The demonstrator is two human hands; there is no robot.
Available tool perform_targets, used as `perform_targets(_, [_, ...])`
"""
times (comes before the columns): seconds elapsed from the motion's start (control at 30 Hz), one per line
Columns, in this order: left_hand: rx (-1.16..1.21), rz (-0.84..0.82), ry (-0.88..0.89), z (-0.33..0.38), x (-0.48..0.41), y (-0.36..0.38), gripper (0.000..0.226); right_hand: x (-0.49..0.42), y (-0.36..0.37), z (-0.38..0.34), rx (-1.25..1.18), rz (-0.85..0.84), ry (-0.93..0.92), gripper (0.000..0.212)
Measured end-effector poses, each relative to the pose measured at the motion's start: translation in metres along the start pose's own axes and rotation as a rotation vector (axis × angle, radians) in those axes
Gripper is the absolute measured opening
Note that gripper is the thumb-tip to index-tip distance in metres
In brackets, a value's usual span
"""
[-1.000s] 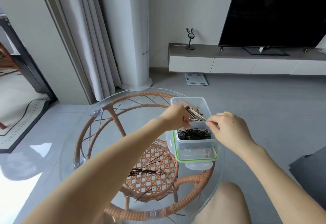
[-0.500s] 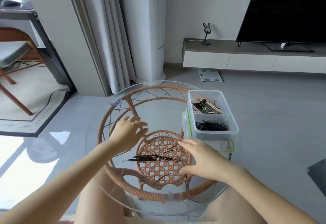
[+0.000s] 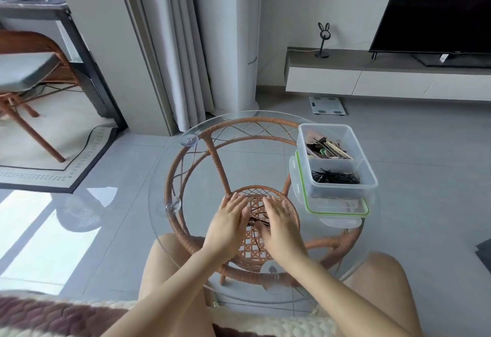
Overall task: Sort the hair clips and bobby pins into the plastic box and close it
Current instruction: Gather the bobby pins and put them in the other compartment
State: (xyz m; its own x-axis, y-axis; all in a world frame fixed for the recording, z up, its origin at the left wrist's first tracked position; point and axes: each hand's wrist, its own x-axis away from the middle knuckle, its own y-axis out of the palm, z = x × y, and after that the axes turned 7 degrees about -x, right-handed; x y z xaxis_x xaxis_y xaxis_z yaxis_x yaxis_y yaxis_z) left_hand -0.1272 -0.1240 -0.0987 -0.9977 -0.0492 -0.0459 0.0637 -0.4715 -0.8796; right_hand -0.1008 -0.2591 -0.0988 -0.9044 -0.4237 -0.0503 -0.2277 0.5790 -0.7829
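**Item:** loose bobby pins (image 3: 255, 222), dark thin wire, a small heap.
**Location:** on the glass surface (image 3: 265, 166), between the two hands, well apart from the plastic box (image 3: 342, 193) at the right edge.
**Box:** open, standing on its green-rimmed lid (image 3: 338, 213). The far compartment holds hair clips (image 3: 328, 148), the near one sorted bobby pins (image 3: 335, 177).
**Hands:** left hand (image 3: 229, 221) and right hand (image 3: 282, 222) lie palm down with fingers straight and together, one on each side of the heap. Neither is pinching anything.
**Handling:** the pins are likely very light, stiff and springy, and apt to slide and scatter on smooth glass. Lying flat, they are hard to lift singly. It seems best to rake them into a bundle, then pinch the bundle across its middle, or sweep it to the rim.
**Change from half a second ago:** the left hand, then raised with fingers spread to the left of the pins, is now down flat beside them. The right hand has moved in closer, and the heap looks more tightly gathered. The box and its contents are unchanged.
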Motion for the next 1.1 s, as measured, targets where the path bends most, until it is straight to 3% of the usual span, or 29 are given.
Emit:
perform_targets(0.2, [0.274, -0.043, -0.016, 0.019, 0.002, -0.004, 0.042, 0.002, 0.006, -0.007, -0.203, 0.009, 0.11, 0.06])
perform_targets(0.37, [0.606, -0.096, -0.131, 0.011, 0.006, -0.02, 0.039, 0.011, -0.016, -0.008, -0.587, -0.054, 0.179, 0.053])
perform_targets(0.4, [0.539, -0.096, -0.127, 0.007, 0.007, -0.023, 0.04, 0.011, -0.024, -0.005, -0.605, -0.024, 0.192, 0.054])
perform_targets(0.47, [0.139, -0.101, -0.051, 0.0, 0.012, -0.028, 0.056, 0.009, -0.04, 0.005, -0.507, 0.036, 0.194, 0.052])
perform_targets(0.53, [-0.198, -0.148, 0.039, -0.001, 0.016, -0.03, 0.085, 0.007, -0.051, 0.011, -0.22, 0.029, 0.183, 0.044])
perform_targets(0.63, [-0.338, -0.166, -0.047, 0.01, 0.016, -0.025, 0.097, 0.006, -0.053, 0.006, 0.121, -0.115, 0.218, 0.066])
perform_targets(0.7, [-0.368, -0.17, -0.09, 0.018, 0.013, -0.02, 0.091, 0.005, -0.047, 0.003, 0.179, -0.168, 0.232, 0.074])
perform_targets(0.8, [-0.377, -0.219, -0.113, 0.025, 0.008, -0.022, 0.065, -0.001, -0.036, -0.001, 0.185, -0.146, 0.201, 0.068])
perform_targets(0.93, [-0.372, -0.297, -0.08, 0.026, 0.0, -0.035, 0.032, -0.013, -0.028, -0.008, 0.194, -0.178, 0.135, 0.044])
perform_targets(1.03, [-0.433, -0.371, -0.039, 0.024, -0.004, -0.041, 0.02, -0.019, -0.03, -0.011, 0.227, -0.237, 0.072, 0.019])
perform_targets(1.1, [-0.489, -0.43, -0.01, 0.027, -0.007, -0.044, 0.021, -0.02, -0.032, -0.015, 0.285, -0.301, 0.052, 0.017])
